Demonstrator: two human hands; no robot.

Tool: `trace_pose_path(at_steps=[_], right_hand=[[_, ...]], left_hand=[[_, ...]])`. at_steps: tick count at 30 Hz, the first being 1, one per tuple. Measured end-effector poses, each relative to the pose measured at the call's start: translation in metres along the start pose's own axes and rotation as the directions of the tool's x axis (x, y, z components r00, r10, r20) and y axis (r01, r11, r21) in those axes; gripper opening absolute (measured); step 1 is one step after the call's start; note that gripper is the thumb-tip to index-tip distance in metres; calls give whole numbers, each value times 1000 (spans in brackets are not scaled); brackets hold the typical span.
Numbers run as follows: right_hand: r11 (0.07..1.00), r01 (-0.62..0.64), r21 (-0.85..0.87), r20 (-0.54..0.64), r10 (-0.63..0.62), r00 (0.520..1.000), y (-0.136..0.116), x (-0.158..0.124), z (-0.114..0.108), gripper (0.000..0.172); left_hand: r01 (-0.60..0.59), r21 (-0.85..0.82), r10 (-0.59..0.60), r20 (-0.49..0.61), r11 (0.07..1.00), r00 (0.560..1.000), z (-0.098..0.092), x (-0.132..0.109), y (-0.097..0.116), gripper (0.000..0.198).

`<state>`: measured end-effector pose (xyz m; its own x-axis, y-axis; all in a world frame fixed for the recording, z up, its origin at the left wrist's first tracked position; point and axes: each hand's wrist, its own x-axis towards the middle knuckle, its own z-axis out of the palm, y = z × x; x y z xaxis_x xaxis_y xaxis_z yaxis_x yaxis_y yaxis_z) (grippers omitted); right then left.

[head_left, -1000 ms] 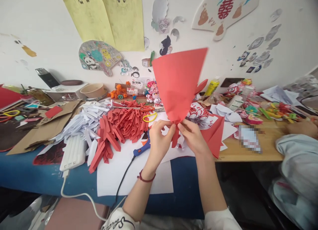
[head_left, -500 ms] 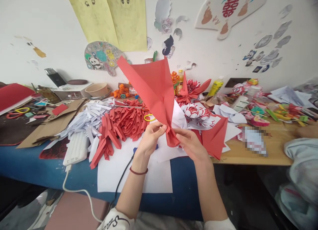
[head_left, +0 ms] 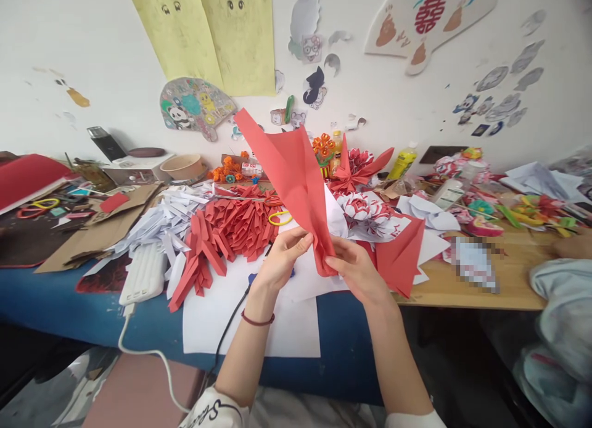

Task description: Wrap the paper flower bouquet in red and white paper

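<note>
I'm watching the left hand pinching the gathered lower part of a red paper sheet, thumb against fingers, while the right hand is pinching its folded bottom end — the wider top is flaring upward and leaning left above the grip. Left of the grip, folded red pieces are lying heaped beside white strips on the bench — and another folded red sheet is resting just to its right.
</note>
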<state>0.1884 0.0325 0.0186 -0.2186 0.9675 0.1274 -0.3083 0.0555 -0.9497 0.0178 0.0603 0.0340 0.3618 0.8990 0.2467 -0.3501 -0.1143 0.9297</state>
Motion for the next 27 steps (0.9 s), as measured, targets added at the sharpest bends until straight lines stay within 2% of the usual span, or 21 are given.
trace_pose_path(at_steps=[3,6,9,11,13,18,24,27], right_hand=[[999,38,-35,-48,-40,998,2,0,1,39],[996,49,-73,-113,-57,992,6,1,3,43],[989,79,-123,-129,-94,987,9,2,7,42],[974,115,-197,-160,-148,976,10,3,10,36],[939,162,-302,-223,-235,946,10,5,14,32],[800,281,-530,-296,-485,823,12,12,21,20],[692,289,-661,-326,-612,721,22,12,26,15],[642,295,-708,-323,-665,674,27,13,29,13]], left_hand=[[-39,75,39,-3,996,999,2,-4,2,28],[-87,226,111,-96,970,989,5,-7,2,28],[-87,435,199,-220,896,955,6,-11,2,26],[-79,544,243,-236,835,941,7,-12,3,26],[-91,606,267,-207,790,941,9,-12,4,24],[-121,678,292,-144,725,945,14,-14,5,20],[-27,789,369,-257,614,893,20,-18,0,19],[-2,817,397,-278,577,875,23,-20,-7,19]])
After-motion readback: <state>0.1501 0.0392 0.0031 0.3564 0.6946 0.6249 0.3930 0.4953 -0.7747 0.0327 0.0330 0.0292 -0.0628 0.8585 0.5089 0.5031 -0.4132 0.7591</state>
